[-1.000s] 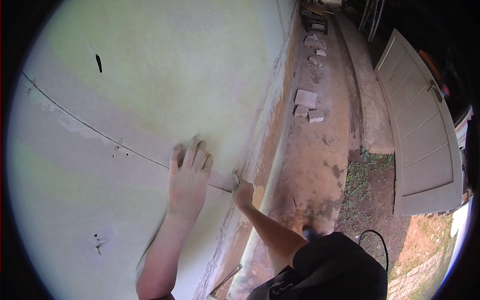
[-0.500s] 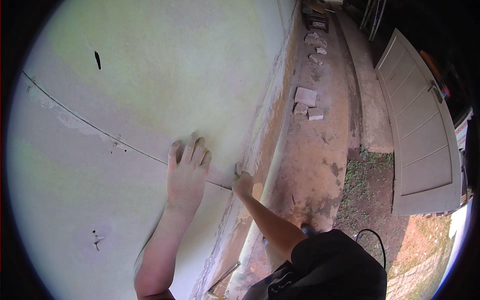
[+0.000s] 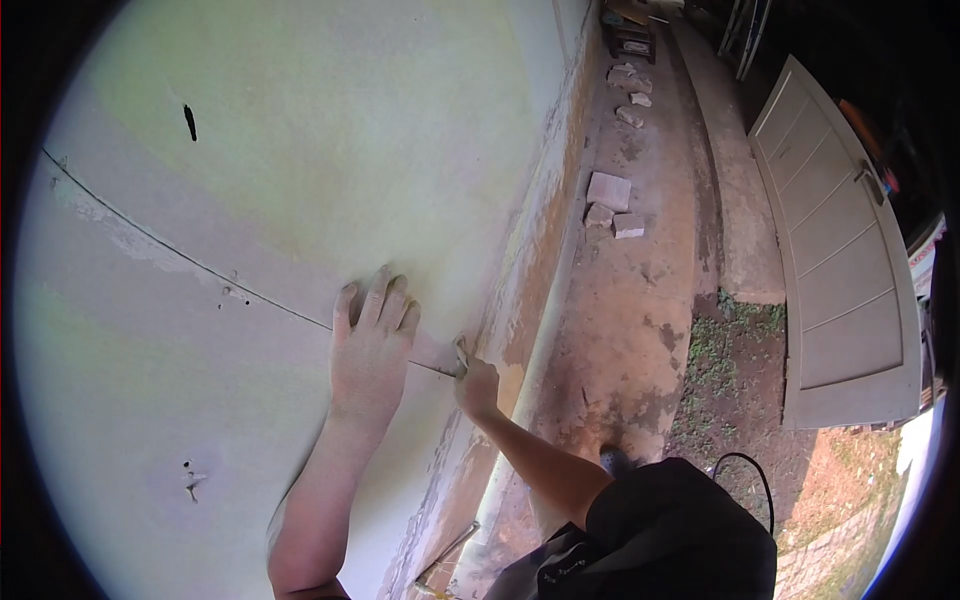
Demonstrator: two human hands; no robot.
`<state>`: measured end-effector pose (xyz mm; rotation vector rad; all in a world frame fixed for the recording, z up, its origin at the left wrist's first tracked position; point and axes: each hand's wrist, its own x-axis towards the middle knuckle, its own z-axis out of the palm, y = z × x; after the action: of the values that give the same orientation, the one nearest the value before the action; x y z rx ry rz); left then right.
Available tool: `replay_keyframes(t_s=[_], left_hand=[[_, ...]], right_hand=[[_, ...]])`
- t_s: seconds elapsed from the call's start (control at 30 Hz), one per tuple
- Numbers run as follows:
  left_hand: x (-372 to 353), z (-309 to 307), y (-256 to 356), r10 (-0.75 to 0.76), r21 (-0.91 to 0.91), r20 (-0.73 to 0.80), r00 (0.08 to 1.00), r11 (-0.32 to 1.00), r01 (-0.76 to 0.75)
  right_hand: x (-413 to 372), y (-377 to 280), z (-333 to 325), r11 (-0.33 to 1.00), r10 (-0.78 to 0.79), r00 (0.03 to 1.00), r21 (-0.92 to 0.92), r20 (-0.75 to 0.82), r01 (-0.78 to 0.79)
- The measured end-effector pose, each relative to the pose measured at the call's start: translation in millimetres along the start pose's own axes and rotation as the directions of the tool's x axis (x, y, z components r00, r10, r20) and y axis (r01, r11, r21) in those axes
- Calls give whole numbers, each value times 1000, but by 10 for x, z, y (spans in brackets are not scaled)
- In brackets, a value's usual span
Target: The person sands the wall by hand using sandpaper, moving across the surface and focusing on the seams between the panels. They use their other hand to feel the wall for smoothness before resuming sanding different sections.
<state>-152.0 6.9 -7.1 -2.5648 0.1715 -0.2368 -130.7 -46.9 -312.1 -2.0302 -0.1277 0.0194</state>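
My left hand point(image 3: 372, 355) lies flat on the pale green-white wall panel point(image 3: 300, 180), its dusty fingers spread across a dark seam. To its right, my right hand point(image 3: 477, 385) is closed at the end of that seam point(image 3: 432, 368), close to the panel's worn edge. Its thumb points up along the panel. Whatever sits inside the closed fingers is hidden. Small holes point(image 3: 228, 292) and flaking patches mark the panel along the seam.
Beside the panel runs a concrete walkway point(image 3: 630, 300) with broken block pieces point(image 3: 609, 190) on it. A pale door point(image 3: 850, 260) stands at the right, near low weeds point(image 3: 725, 345). A thin rod-like thing point(image 3: 450, 552) is at the wall's foot.
My right hand has shifted slightly down and left along the seam's end, and its wrist has turned. The left hand stays pressed in the same spot on the panel.
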Motion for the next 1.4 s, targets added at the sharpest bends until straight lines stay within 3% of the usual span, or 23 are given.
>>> replay_keyframes(t_s=[0.07, 0.13, 0.2, 0.23, 0.33, 0.4, 0.5, 0.6, 0.67, 0.73, 0.8, 0.93, 1.03, 1.1, 1.13, 1.23, 1.27, 1.33, 1.4], left_hand=[[0, 8, -2, 5, 3, -3, 1000, 1000, -5], [0, 9, -8, 10, 13, -1, 1000, 1000, -10], [-3, -13, 5, 3, -2, -8, 1000, 1000, -3], [-10, -9, 6, 5, -1, -8, 1000, 1000, -5], [5, 5, 6, -1, 1, -21, 1000, 1000, 1], [3, 25, 8, 5, 6, 0, 1000, 1000, -5], [7, 23, 6, 10, 44, 6, 1000, 999, -10], [-5, 16, 0, 20, 42, -14, 1000, 999, -19], [-3, 9, 12, 15, 33, -10, 1000, 999, -14], [9, 14, 4, 7, 15, -11, 1000, 1000, -7], [0, 22, 3, 14, 11, -21, 1000, 1000, -14], [4, 30, -7, 19, 12, -16, 1000, 1000, -19], [-13, 17, -1, 14, 6, -4, 1000, 1000, -14], [-7, -3, 2, 19, -26, -12, 1000, 999, -19], [-5, -9, 3, 9, -22, -24, 1000, 1000, -9], [-17, -4, -1, 19, -30, -11, 1000, 999, -19], [-19, -3, 2, 16, -33, -9, 1000, 999, -16], [-7, 3, -6, 18, -29, -9, 1000, 999, -18], [-10, 8, -9, 27, -9, -21, 999, 1000, -27]], right_hand=[[-148, -254, -189, 995, 40, 992, 81, 118, -50], [-56, -173, -111, 987, 23, 999, 155, 44, -30], [162, 35, 5, 980, 196, 974, -12, 115, -196], [311, 265, 185, 968, 249, 963, -4, 103, -250], [280, 158, 133, 985, 173, 985, 1, 26, -173], [3, -38, -4, 998, 58, 996, 27, 62, -60], [-36, -66, -66, 998, 39, 988, 34, 150, -45], [199, 201, 149, 997, 69, 997, -27, 41, -68], [476, 360, 303, 954, 300, 950, -19, 90, -300], [381, 68, 97, 959, 276, 953, 27, 129, -281], [58, -350, -164, 987, -68, 997, 141, -45, 74], [-28, -348, -192, 977, -113, 994, 184, 10, 109], [278, -13, 32, 992, -95, 995, 88, -9, 95], [624, 304, 229, 996, 85, 995, 5, 44, -86], [608, 152, 106, 998, 70, 997, 4, 39, -70], [184, -571, -365, 969, -197, 980, 149, -19, 198], [98, -642, -414, 969, -200, 980, 148, -15, 200], [-27, -682, -408, 890, -281, 950, 333, -132, 310], [192, -379, -212, 930, -239, 968, 269, -73, 249]])
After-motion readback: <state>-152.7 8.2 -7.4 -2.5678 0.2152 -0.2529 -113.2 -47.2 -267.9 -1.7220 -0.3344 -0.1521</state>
